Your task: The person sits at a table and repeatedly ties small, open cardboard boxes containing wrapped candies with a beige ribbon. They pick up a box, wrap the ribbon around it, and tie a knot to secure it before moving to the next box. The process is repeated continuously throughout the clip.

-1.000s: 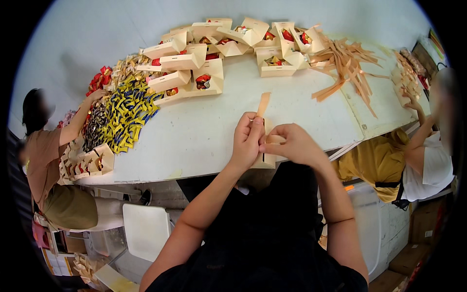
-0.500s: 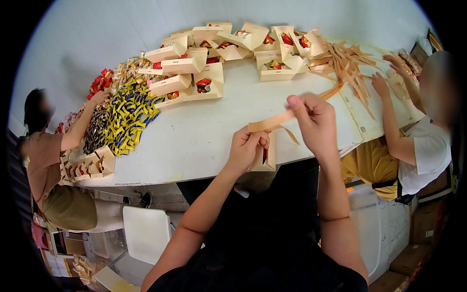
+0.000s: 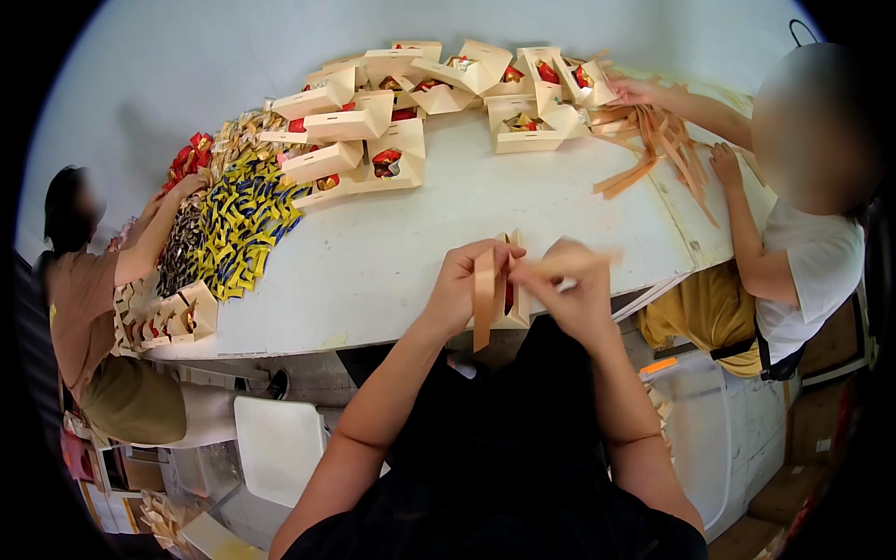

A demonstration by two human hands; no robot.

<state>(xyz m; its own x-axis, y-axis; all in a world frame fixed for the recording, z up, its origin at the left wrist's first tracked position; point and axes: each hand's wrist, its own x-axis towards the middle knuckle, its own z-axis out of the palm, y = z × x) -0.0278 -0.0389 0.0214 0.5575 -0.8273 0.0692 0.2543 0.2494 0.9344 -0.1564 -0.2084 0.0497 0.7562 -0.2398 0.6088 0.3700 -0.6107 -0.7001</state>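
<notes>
White surface [image 3: 392, 252] stretches ahead. Left grip [image 3: 459, 282], turned inward, clasps a ribbon [image 3: 483, 297]; opposite, the right grip [image 3: 574, 294], partly blurred, angles toward it, pinching ribbon too. Between both grips sits the box [image 3: 511, 320].

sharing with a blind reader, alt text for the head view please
A person's hands handle peach ribbon by a cream box at a white table. Beyond lie open boxes, wrapped sweets and ribbon strips; co-workers reach in from both sides.

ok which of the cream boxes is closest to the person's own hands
The cream box at the table's near edge, between the left hand and right hand; the boxes at the back and left end are farther off.
</notes>
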